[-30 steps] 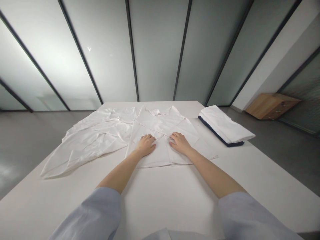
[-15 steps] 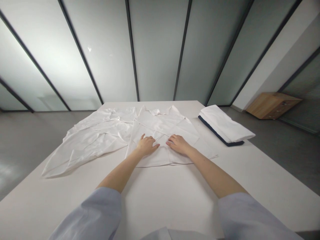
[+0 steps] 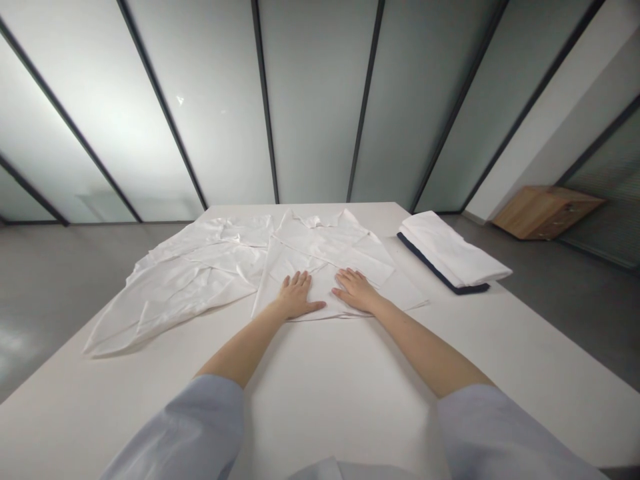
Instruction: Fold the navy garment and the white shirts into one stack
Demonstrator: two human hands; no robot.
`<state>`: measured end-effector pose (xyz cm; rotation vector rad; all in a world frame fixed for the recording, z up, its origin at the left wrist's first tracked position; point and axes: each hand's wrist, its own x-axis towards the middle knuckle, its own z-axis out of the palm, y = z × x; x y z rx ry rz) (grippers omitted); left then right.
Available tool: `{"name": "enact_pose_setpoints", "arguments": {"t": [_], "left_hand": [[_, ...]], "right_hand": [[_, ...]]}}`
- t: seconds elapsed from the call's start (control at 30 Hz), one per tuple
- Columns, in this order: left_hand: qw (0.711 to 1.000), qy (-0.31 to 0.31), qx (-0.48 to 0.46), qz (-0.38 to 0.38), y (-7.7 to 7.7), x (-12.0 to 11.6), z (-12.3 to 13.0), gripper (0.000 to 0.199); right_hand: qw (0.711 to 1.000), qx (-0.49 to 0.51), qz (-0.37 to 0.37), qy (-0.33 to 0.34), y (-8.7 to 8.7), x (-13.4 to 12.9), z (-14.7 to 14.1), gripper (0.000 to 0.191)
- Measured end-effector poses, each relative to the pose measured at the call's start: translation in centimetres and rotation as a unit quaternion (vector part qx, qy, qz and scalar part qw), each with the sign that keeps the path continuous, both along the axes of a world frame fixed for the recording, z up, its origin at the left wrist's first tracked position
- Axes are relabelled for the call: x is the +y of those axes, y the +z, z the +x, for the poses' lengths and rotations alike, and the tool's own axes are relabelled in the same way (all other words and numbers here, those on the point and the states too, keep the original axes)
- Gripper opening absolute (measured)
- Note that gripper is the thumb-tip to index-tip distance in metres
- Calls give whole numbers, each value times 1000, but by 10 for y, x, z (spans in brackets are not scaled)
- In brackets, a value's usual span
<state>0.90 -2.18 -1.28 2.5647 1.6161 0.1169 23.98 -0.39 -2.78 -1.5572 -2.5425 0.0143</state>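
A white shirt (image 3: pixel 325 250) lies spread on the table, its collar at the far end and its sleeves laid across the body. My left hand (image 3: pixel 296 295) rests palm down on the shirt's near part, fingers stretched forward and thumb pointing right. Beside it, my right hand (image 3: pixel 356 291) also lies flat on the cloth with its fingers spread. Neither hand grips the fabric. To the left, a second white garment (image 3: pixel 195 280) is laid out loosely and creased, close against the shirt's left edge.
On the right of the white table (image 3: pixel 330 387) sits a stack of folded white cloth (image 3: pixel 450 250) over a dark folded cloth (image 3: pixel 473 289). A wooden cabinet (image 3: pixel 543 212) stands on the floor at the right. Frosted glass panels (image 3: pixel 315 100) line the back.
Both hands have flattened, with their fingers now extended on the shirt. The shirt's near hem has shifted slightly away from me. The other cloths have stayed put.
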Motion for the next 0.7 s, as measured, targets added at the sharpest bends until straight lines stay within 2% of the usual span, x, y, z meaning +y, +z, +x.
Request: {"name": "enact_pose_setpoints", "arguments": {"t": [0.13,0.23,0.3,0.37,0.5,0.6,0.7], "left_hand": [[999,-51,-3,-1,1,-4,-3,113],[993,-117,-22,16,3,-7,-2,115],[988,-145,-37,33,4,-9,1,105],[986,-152,-50,48,6,-9,4,85],[989,-122,-54,69,9,-5,7,43],[993,-89,-29,72,10,-2,7,33],[995,-83,-6,61,11,-1,6,34]], "right_hand": [[998,31,30,37,7,-2,0,47],[997,51,44,49,12,-2,0,41],[995,66,50,50,14,-1,1,38],[994,81,56,50,15,0,2,36],[991,106,60,62,18,-2,2,34],[990,101,29,98,23,-8,-1,45],[991,71,-12,109,28,-15,-5,65]]}}
